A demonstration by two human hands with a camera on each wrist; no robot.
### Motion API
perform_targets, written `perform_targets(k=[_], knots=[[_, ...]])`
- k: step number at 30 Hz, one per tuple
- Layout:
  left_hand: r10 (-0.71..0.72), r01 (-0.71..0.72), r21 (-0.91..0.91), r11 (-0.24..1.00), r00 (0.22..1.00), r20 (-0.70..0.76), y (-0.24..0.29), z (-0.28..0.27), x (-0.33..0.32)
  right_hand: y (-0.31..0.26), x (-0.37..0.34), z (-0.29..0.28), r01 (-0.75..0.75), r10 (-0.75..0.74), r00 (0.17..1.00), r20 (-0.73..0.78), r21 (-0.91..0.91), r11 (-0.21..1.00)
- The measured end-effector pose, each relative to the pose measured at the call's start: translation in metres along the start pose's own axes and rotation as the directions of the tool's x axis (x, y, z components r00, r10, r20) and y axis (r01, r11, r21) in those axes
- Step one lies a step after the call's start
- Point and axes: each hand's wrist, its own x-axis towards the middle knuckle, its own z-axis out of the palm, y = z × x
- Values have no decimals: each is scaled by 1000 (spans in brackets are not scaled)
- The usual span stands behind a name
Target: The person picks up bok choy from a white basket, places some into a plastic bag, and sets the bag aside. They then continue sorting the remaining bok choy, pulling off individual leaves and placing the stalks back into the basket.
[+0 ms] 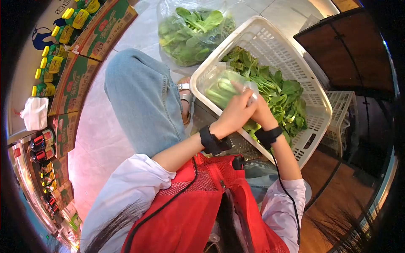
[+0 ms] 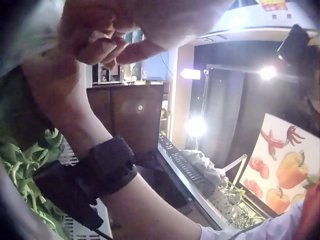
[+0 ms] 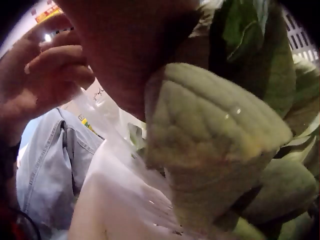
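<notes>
A clear plastic bag [image 1: 219, 90] with pale-stemmed leafy greens in it lies at the near left corner of a white basket [image 1: 261, 29]. My left hand [image 1: 236, 110] pinches the bag at its gathered end; its curled fingers [image 3: 60, 60] show beside the stretched plastic in the right wrist view. Close against it, my right hand [image 1: 262, 113] reaches in from the right, its fingers hidden behind the left hand. Loose leafy greens [image 1: 291, 90] fill the basket's floor just beyond the hands. Large leaves [image 3: 215, 120] crowd the right wrist view below the right hand.
A bigger clear bag of greens [image 1: 185, 40] stands on the tiled floor behind the basket. Cartons [image 1: 78, 84] and yellow-capped bottles [image 1: 52, 65] line the left side. A white rack [image 1: 337, 114] and a dark cabinet [image 1: 346, 50] are at right. My bent knee [image 1: 130, 84] flanks the basket.
</notes>
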Motion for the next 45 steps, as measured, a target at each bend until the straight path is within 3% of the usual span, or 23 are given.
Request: perform_targets(k=[2, 3, 7, 10, 13, 16, 17, 19, 21, 24, 26, 28, 29, 30, 32, 34, 36, 37, 39, 40, 42, 44, 45], knots=[[-16, 15, -20, 1000, 999, -32, 0, -6, 3, 11, -14, -4, 57, -57, 998, 2, 0, 998], [-23, 22, -22, 1000, 999, -47, 0, -10, 5, -5, -17, -13, -30, 31, 1000, -1, 40, 999], [-32, 33, 20, 999, 999, -34, 1, 1, -1, -5, -29, -14, 78, -84, 995, -57, -103, 992], [1, -1, 52, 999, 1000, -6, 4, 3, -3, 2, -24, -8, 104, -106, 994, -6, -149, 983], [21, -25, 68, 997, 998, 67, 14, 4, -7, -19, -5, -5, -108, 110, 993, -44, 32, 994], [66, -82, 112, 990, 987, 144, 25, 7, -16, -20, 18, 9, 214, -216, 959, -182, -32, 976], [119, -137, 132, 982, 983, 140, 23, 11, -19, -26, 16, 7, 144, -156, 986, -55, -179, 973], [140, -158, 128, 979, 980, 144, 23, 14, -22, -28, 25, 11, 190, -195, 981, -13, -183, 965], [147, -164, 159, 973, 982, 115, 20, 10, -16, -19, 31, 22, 271, -297, 953, -56, -280, 921], [126, -130, 157, 979, 991, 33, 4, 0, -1, -11, 37, 29, 201, -214, 976, -33, -226, 953], [205, -187, 140, 972, 971, -121, -7, -11, 13, 3, 40, 35, 235, -228, 972, 64, -370, 899], [-94, 96, -268, 959, 995, 20, 6, -30, 24, 0, 27, 2, 354, -272, 933, 235, -478, 803], [-222, 255, -437, 863, 967, 127, 13, -32, 27, -13, 19, -18, 284, -285, 958, 39, -282, 916], [-207, 248, -445, 861, 968, 139, 17, -28, 28, -22, 3, -32, 220, -241, 967, -81, -212, 952], [-171, 223, -468, 855, 974, 151, 25, -15, 32, -31, -40, -67, -6, 16, 971, -237, 42, 999], [-136, 217, -498, 839, 971, 194, 39, -5, 40, -14, -82, -78, -232, 344, 801, -490, 277, 933], [-108, 207, -509, 836, 970, 217, 57, 2, 50, 28, -128, -75, -537, 715, 545, -438, 473, 699], [-90, 222, -509, 832, 958, 272, 71, -3, 56, 41, -145, -76, -581, 761, 627, -167, 551, 599], [-98, 270, -459, 847, 926, 364, 111, -14, 64, 60, -166, -78, -678, 619, 695, 366, 621, 394], [-116, 299, -453, 840, 914, 388, 136, -18, 66, 49, -166, -78, -637, 506, 745, 435, 689, 346], [-114, 407, -589, 698, 876, 469, 184, -21, 69, 28, -155, -71, -442, 199, 896, 396, 774, 454], [-76, 525, -617, 586, 794, 604, 235, -25, 68, 38, -133, -46, -113, -113, 946, 302, 637, 762], [0, 534, -566, 628, 728, 686, 257, -27, 71, 31, -124, -44, -140, -194, 950, 246, 887, 441]])
